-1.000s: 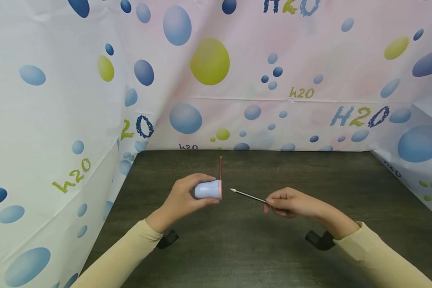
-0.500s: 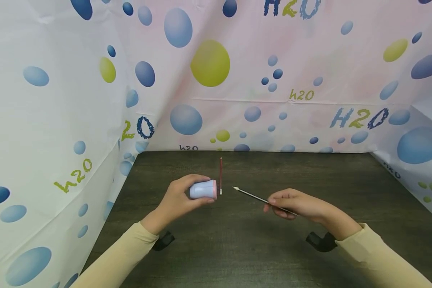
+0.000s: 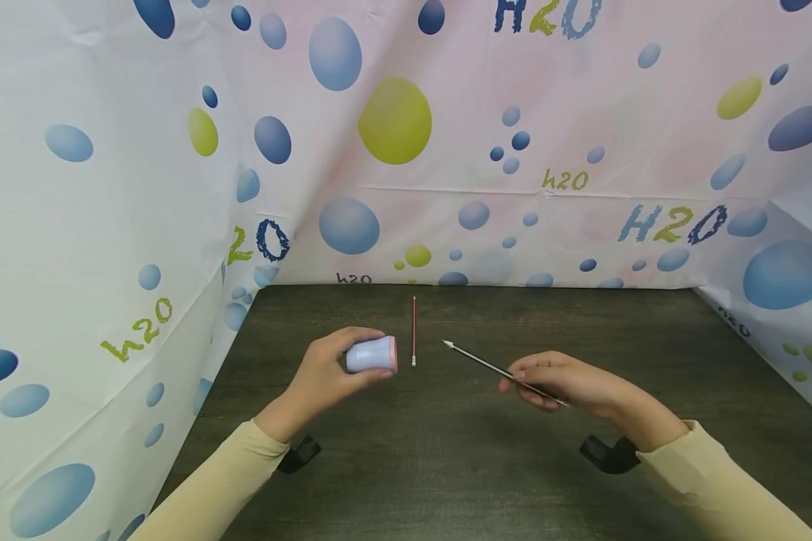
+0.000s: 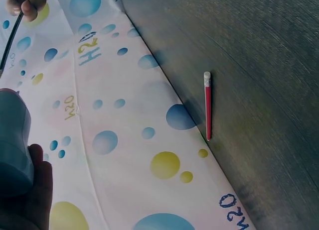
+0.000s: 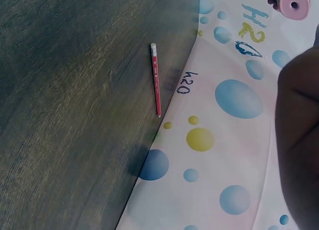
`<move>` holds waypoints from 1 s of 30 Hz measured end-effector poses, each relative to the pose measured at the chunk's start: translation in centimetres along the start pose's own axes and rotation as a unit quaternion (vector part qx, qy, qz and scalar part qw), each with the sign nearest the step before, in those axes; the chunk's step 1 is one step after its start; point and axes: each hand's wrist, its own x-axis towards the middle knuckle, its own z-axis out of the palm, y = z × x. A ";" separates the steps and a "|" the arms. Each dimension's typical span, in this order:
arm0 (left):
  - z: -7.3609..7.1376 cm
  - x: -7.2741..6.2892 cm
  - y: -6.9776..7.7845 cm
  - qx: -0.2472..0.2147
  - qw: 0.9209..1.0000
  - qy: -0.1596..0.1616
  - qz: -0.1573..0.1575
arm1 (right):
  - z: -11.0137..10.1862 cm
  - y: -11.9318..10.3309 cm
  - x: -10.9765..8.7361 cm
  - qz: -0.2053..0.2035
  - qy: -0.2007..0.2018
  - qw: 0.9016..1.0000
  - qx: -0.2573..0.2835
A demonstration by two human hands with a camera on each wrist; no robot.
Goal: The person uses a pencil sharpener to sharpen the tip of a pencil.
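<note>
In the head view my left hand grips a light blue pencil sharpener between thumb and fingers, its pink end turned right. A dark hole shows in the middle of that pink end in the right wrist view. My right hand pinches a dark pencil, whose pale, bare-wood tip points up and left toward the sharpener. Tip and sharpener are apart, with a gap between them. Both hands are held above the table.
A red pencil with a white eraser lies on the dark wooden table, pointing at the back. White sheeting with blue and green dots walls the table behind and at the sides. Black straps show near both wrists.
My left hand has moved left with the sharpener, uncovering the red pencil's eraser end. The dark pencil's tip has shifted slightly right and up, widening the gap.
</note>
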 end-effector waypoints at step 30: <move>-0.5 -0.5 -0.7 -0.013 0.995 -0.019 -0.100 | -2.3 -1.7 2.4 0.092 0.181 0.979 0.025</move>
